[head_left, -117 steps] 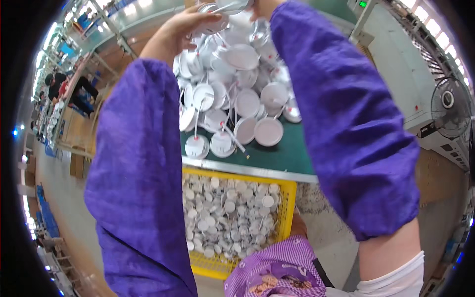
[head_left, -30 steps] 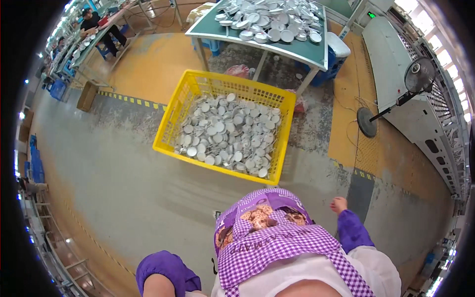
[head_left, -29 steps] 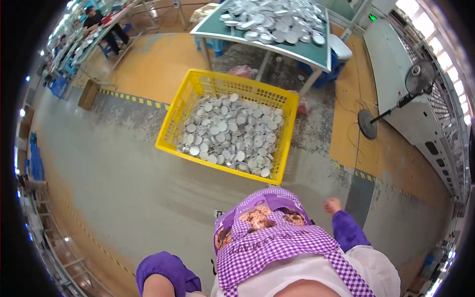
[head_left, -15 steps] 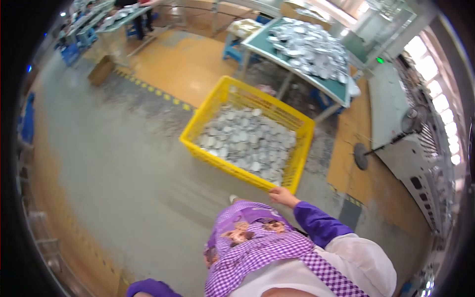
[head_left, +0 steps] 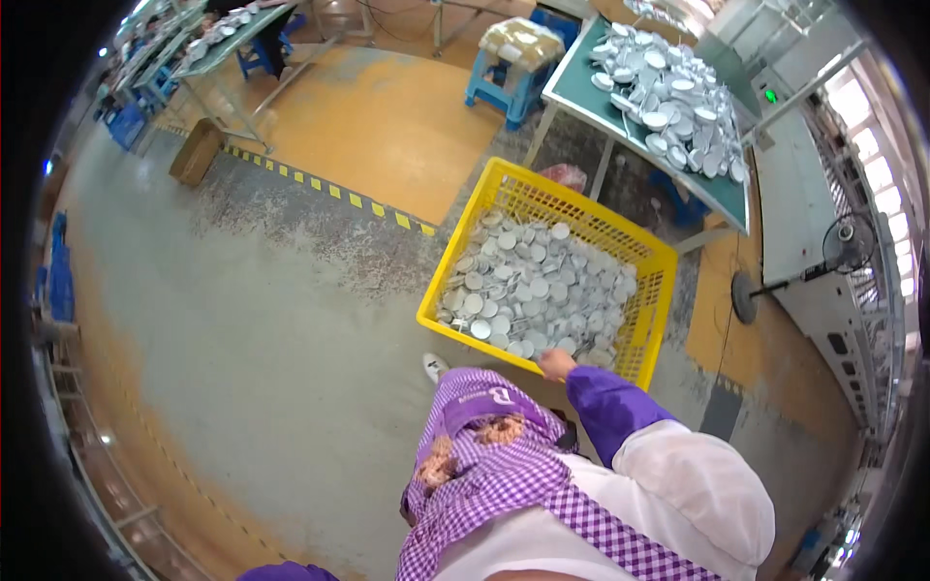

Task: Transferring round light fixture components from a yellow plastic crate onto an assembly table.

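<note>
A large yellow plastic basket [head_left: 463, 247] with slotted walls stands on the floor before me. Inside lies a heap of small round whitish-silver discs [head_left: 528, 281], some with thin stems or wires. My right hand [head_left: 557, 364] is closed at the basket's near rim, its fingertips partly hidden behind the rim. Of my left arm only a purple sleeve [head_left: 286, 573] shows at the lower edge; that hand is out of view.
Behind the basket stands a green-topped table [head_left: 572, 87] piled with similar silver discs [head_left: 668, 97]. Left of it are blue stools [head_left: 504, 87]. A cardboard box [head_left: 197, 152] sits by the striped floor line [head_left: 334, 192]. A black fan [head_left: 848, 242] stands at right.
The basket and table appear farther right in the picture as my view has shifted. My right hand is now farther left along the near rim, away from the corner.
</note>
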Tool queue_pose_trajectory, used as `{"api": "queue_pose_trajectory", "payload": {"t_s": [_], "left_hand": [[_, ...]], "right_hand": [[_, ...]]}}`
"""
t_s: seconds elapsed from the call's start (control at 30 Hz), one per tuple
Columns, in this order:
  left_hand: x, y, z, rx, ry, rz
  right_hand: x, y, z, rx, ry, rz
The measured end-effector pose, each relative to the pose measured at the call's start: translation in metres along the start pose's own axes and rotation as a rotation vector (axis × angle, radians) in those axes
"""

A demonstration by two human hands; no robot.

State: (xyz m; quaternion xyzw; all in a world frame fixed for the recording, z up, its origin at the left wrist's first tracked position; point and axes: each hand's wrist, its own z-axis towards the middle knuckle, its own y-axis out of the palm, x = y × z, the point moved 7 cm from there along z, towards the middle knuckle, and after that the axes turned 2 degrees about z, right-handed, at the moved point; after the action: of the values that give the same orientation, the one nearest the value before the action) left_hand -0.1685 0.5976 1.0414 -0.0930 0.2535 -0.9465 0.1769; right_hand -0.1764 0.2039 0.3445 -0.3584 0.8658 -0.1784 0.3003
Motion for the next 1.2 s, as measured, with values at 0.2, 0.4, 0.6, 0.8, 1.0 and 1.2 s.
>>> {"api": "queue_pose_trajectory", "payload": {"t_s": [0.2, 0.4, 0.6, 0.8, 1.0, 1.2], "left_hand": [[-0.238, 0.042, -0.080, 0.281, -0.851, 0.267], [-0.415, 0.179, -0.400, -0.332, -1.566, -0.192], [-0.579, 0.217, -0.479, -0.616, -1.747, -0.243], [-0.784, 0.282, -0.376, -0.577, -1.513, -0.343], [-0.828, 0.467, -0.270, -0.761, -1.432, -0.535], [-0.736, 0.615, -0.191, -1.144, -1.011, -0.799]], "right_hand": [[-0.209, -0.066, 0.014, -0.070, -0.156, 0.743], [-0.201, -0.082, 0.048, 0.150, 0.029, 0.963], [-0.066, 0.002, -0.006, 0.615, 0.853, 1.169], [-0.222, 0.053, 0.012, 0.522, 0.857, 1.414], [-0.365, -0.050, 0.097, 0.545, 0.339, 1.083], [-0.330, -0.119, 0.174, 0.593, 0.633, 1.480]]}}
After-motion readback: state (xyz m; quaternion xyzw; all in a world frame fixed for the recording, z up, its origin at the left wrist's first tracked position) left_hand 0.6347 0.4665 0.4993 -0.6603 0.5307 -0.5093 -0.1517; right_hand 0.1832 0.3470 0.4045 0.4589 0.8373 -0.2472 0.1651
